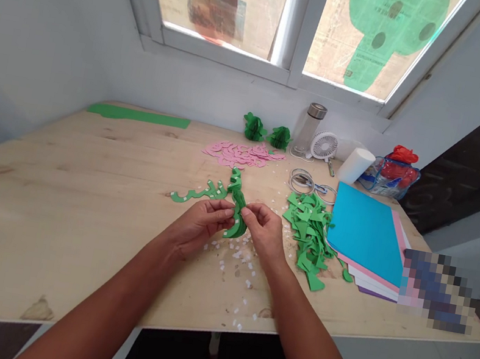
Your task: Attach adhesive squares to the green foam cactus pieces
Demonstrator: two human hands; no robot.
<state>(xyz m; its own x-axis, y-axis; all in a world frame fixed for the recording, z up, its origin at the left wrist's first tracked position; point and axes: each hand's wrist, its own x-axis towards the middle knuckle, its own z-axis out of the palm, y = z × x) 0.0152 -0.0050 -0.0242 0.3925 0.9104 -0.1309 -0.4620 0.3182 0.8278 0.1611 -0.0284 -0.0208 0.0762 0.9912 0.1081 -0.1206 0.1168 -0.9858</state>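
Fingers of the left hand (198, 222) and right hand (266, 232) pinch the green paper stack (237, 228). Best keep its curved edges aligned, pressing evenly.

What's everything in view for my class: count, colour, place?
Paper stack: one, green, between hands
Loose cut-out: at least one, green, left of stack
Bits: many, white, around hands
Scraps: one pile, green, right of hands
Cut-outs: one pile, pink, beyond hands
Folded shapes: two, green, near wall
Bottle: one, clear, beside fan
Fan: one, white, near wall
Cylinder: one, white, beside bag
Bag: one, clear with blue, far right
Rings: at least two, pale, beyond scraps
Tool: one, partly blue, among rings
Sheets: several, blue topmost, right
Strip: one, green, far left
Blurred patch: one, bluish, right
Window: one, white-framed, above table
Table: one, pale, underneath
Left hand: one, holding stack
Right hand: one, holding stack
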